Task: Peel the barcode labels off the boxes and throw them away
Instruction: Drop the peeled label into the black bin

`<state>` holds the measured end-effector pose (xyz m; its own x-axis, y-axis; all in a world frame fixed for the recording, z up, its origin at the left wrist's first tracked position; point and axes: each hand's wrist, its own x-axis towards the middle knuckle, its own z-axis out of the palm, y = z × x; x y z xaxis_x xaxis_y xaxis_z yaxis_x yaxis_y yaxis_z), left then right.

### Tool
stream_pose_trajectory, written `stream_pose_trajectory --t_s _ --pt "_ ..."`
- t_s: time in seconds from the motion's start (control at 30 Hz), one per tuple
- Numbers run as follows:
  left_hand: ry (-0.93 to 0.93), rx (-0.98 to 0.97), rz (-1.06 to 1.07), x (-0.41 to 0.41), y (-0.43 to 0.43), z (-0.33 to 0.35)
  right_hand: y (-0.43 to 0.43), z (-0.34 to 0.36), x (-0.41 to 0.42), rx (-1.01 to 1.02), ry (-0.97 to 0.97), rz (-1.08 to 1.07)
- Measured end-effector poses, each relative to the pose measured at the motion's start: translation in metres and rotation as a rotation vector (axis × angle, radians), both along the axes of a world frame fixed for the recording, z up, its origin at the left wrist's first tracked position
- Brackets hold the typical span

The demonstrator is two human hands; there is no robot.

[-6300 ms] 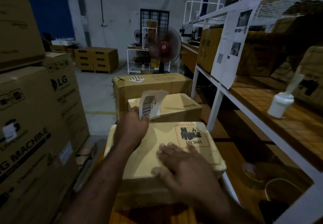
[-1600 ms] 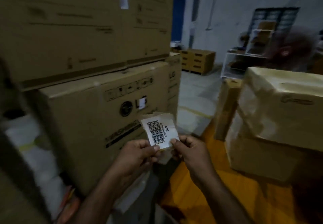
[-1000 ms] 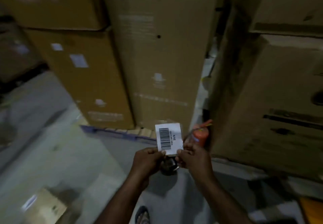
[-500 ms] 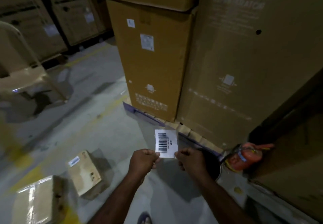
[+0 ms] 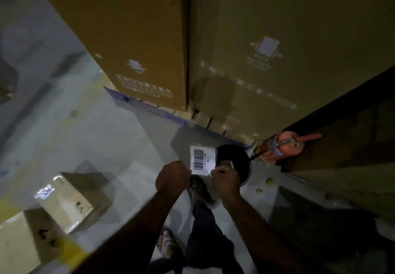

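The label (image 5: 202, 160) is held flat between both hands, just left of a dark round bin (image 5: 234, 164), probably for trash. The left hand (image 5: 173, 176) and right hand (image 5: 224, 178) each pinch a bottom corner, ready to drop it in.

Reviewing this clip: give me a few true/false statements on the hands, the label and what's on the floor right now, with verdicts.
1. The left hand and the right hand both pinch the barcode label. True.
2. The label is stuck on a box. False: it is peeled off and held in the air.
3. A black bin stands on the floor just beyond the right hand. True.
4. The red fire extinguisher is left of the bin. False: it is to the bin's right.
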<state>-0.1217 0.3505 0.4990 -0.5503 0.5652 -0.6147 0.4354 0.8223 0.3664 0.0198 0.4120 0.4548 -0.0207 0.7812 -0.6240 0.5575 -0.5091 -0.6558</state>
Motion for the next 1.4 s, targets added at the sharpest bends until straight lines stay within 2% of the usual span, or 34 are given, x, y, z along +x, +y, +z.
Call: stream_pose_trajectory --t_s 0.13,0.3,0.43,0.5,0.63,0.77,0.9,0.97,1.03,1.1,1.17,1.2,1.27,1.4 --pt "-0.045 -0.142 -0.046 -0.011 0.047 -0.061 0.051 -0.069 0.026 -0.106 -0.175 -0.038" --pt "-0.097 -0.136 -0.131 -0.024 0.087 -0.149 0.1 -0.175 0.07 -0.345 -0.376 0.019" --pt "-0.14 -0.221 -0.204 -0.033 0.098 -0.217 0.123 -0.236 0.07 -0.247 -0.604 0.207" --pt "-0.167 -0.261 -0.207 -0.038 0.096 -0.245 0.125 -0.266 0.061 -0.262 -0.594 0.288" --pt "-0.225 -0.311 -0.175 -0.047 0.076 -0.284 0.109 -0.279 0.021 -0.233 -0.401 0.219" --pt "-0.277 -0.304 -0.052 -0.058 0.045 -0.288 0.077 -0.274 -0.019 -0.3 -0.458 0.472" --pt "-0.249 -0.27 0.045 -0.097 -0.006 -0.27 0.025 -0.264 -0.079 -0.027 -0.421 0.676" --pt "-0.2 -0.23 0.029 -0.128 -0.044 -0.261 -0.013 -0.263 -0.12 0.01 -0.398 0.837" --pt "-0.18 -0.212 0.11 -0.161 -0.092 -0.257 -0.053 -0.245 -0.173 0.039 -0.366 0.917" --pt "-0.21 -0.179 0.283 -0.199 -0.143 -0.251 -0.094 -0.231 -0.227 -0.013 -0.241 0.905" --pt "-0.242 -0.141 0.474 -0.233 -0.199 -0.251 -0.141 -0.227 -0.279 -0.043 -0.171 0.979" --pt "-0.238 -0.147 0.601 -0.248 -0.226 -0.251 -0.165 -0.231 -0.301 -0.053 -0.159 1.035" --pt "-0.185 -0.212 0.721 -0.276 -0.288 -0.265 -0.208 -0.242 -0.341 -0.086 -0.151 1.111" --pt "-0.244 -0.227 0.958 -0.312 -0.395 -0.296 -0.278 -0.27 -0.397 -0.124 -0.155 1.243"
